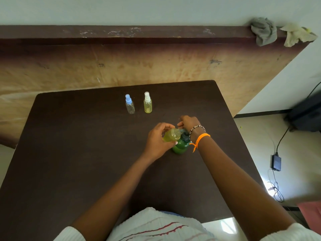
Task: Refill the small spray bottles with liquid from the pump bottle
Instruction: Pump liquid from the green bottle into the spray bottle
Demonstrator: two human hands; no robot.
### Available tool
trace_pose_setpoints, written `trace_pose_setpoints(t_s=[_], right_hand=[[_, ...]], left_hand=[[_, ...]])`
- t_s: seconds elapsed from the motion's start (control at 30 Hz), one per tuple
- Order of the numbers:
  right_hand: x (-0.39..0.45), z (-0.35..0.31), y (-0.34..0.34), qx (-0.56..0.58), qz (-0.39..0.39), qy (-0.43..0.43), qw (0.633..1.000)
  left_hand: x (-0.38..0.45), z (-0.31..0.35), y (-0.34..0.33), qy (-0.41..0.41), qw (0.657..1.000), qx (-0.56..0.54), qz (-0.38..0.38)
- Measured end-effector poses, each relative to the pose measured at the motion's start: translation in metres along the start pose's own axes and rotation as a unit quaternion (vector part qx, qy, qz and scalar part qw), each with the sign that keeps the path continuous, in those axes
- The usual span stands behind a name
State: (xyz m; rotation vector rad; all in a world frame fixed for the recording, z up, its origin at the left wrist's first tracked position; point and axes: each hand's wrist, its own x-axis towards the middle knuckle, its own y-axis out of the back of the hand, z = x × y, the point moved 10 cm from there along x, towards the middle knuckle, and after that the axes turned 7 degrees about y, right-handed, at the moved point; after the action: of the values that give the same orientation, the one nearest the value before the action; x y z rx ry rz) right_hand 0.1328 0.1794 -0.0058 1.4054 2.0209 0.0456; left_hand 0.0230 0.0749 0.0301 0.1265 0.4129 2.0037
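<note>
A dark brown table [86, 153] stands against a wooden board [156, 66]. On the board's top right lie a grey rag [264, 31] and a pale rag [295, 34]; below right, a black adapter [276, 162].

The dark brown wooden tabletop [86, 136] carried a clear small spray bottle with a blue cap [130, 104] and a yellow-filled small spray bottle with a white cap [147, 102]. The round plastic pump bottle [180, 146] was green with a dark pump head, and an orange band [202, 137] and a black-and-white beaded bracelet [197, 127] circled one wrist.

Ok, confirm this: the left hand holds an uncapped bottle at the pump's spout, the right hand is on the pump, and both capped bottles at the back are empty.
Not quite. In the head view only the blue-capped bottle looks empty; the white-capped bottle holds yellowish liquid. The rest stands: the left hand holds an uncapped bottle at the spout of the pump bottle, and the right hand is on the pump.
</note>
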Motion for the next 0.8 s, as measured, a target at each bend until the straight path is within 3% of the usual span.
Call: trace_pose_setpoints(t_s=[0.1,0.3,0.63,0.8], right_hand=[[-0.002,0.0,-0.001,-0.005,-0.009,-0.003,1.0],[-0.013,-0.003,0.008,-0.026,0.043,0.016,0.999],[-0.004,-0.002,0.0,-0.014,0.0,-0.006,1.0],[-0.015,-0.005,0.009,-0.022,0.041,0.003,0.999]], left_hand=[[0.0,-0.001,0.0,0.002,1.0,-0.001,-0.001],[0.002,-0.006,-0.002,0.009,1.0,-0.008,0.003],[0.0,-0.003,-0.001,0.01,1.0,-0.022,0.001],[0.002,-0.005,-0.002,0.006,1.0,-0.013,0.01]])
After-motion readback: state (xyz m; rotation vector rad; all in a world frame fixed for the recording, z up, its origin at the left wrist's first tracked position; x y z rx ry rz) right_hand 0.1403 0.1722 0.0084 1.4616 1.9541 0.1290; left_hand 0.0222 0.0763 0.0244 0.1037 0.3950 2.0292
